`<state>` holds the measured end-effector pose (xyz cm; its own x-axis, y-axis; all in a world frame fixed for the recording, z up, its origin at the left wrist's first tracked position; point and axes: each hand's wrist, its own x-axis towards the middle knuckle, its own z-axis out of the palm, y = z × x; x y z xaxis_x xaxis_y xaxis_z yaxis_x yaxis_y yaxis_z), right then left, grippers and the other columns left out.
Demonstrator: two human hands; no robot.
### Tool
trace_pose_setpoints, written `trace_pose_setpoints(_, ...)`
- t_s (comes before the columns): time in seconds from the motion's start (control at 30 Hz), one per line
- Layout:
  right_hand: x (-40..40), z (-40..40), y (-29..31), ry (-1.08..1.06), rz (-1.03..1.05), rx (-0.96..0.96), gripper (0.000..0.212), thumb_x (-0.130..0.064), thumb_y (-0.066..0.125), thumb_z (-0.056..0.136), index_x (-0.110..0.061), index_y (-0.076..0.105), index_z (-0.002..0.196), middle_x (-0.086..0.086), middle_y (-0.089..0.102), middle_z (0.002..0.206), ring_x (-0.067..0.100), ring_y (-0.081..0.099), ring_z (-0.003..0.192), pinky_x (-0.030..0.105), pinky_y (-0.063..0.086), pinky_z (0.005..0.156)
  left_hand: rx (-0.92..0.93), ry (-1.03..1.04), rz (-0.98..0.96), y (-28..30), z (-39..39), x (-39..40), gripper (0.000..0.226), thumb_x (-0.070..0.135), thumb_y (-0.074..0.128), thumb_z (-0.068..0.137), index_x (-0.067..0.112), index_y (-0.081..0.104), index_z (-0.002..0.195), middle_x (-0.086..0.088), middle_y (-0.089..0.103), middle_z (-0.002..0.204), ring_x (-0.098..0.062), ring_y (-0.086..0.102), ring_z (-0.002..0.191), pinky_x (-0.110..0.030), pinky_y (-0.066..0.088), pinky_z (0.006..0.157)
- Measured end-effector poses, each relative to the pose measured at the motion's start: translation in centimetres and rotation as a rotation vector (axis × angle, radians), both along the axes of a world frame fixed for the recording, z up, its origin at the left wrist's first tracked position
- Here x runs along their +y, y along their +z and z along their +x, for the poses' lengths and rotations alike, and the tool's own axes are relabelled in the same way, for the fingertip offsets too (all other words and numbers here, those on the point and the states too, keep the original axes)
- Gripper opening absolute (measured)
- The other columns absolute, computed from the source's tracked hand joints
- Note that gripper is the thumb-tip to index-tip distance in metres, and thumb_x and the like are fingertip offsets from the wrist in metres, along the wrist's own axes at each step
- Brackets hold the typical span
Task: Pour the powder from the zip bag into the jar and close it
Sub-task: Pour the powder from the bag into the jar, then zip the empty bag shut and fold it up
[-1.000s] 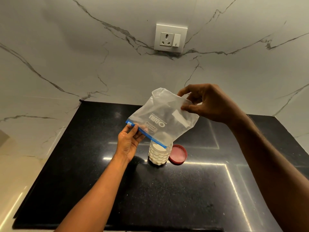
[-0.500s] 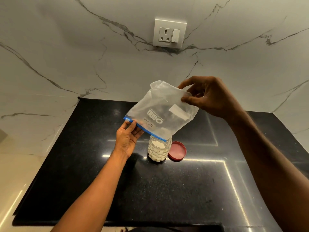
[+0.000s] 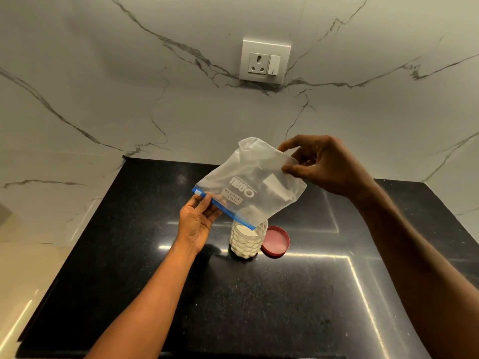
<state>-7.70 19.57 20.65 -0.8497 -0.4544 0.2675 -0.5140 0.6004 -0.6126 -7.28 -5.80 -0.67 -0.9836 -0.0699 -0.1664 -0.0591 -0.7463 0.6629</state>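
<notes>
A clear zip bag (image 3: 254, 182) with a blue zip strip hangs upside down and tilted over the jar. My left hand (image 3: 198, 220) pinches the zip end at the bag's lower left. My right hand (image 3: 324, 164) grips the bag's raised bottom corner. The zip strip's lower right end sits just over the mouth of the clear dimpled jar (image 3: 247, 242), which stands upright on the black counter (image 3: 233, 307) and holds white powder almost to the top. The bag looks nearly empty. A red lid (image 3: 276, 240) lies on the counter touching the jar's right side.
A marble wall (image 3: 129, 99) rises behind the counter, with a white socket and switch plate (image 3: 264, 60) above the bag. A pale marble surface (image 3: 26, 268) borders the counter on the left.
The bag's zip end rose off the jar's mouth, leaving the powder surface in view. Both hands keep their grip on the bag.
</notes>
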Motion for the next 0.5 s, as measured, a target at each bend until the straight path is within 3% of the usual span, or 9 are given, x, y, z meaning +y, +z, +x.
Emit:
trace_pose_setpoints(0.2,3.1,-0.3,0.0,-0.093,-0.131,0.005,0.037,-0.019,0.076,0.084,-0.012,0.066,0.119,-0.001,0.076,0.091,0.011,0.074,0.079,0.027,0.061,0.073,0.107,0.059,-0.071,4.4,-1.7,0.2,0.014,0.013,0.065,0.091,0.012,0.069,0.104,-0.007,0.076,0.099,-0.023,0.073,0.094,-0.035,0.062,0.077)
trace_pose_setpoints(0.33,7.2,0.1,-0.5,-0.173,-0.255,-0.11,0.052,-0.033,0.076,0.076,-0.017,0.063,0.124,0.003,0.076,0.096,0.018,0.074,0.09,0.026,0.06,0.078,0.207,0.067,-0.345,9.3,-3.4,1.0,0.017,0.014,0.068,0.092,0.007,0.072,0.107,-0.008,0.076,0.096,-0.022,0.073,0.087,-0.033,0.061,0.073)
trace_pose_setpoints(0.5,7.4,0.0,1.2,-0.277,-0.265,0.01,0.062,-0.046,0.076,0.069,-0.027,0.061,0.127,-0.004,0.07,0.11,0.008,0.069,0.1,0.025,0.057,0.085,0.363,-0.077,-0.616,15.4,-5.5,2.7,0.009,0.012,0.073,0.09,0.01,0.076,0.097,-0.007,0.079,0.087,-0.021,0.074,0.079,-0.029,0.06,0.065)
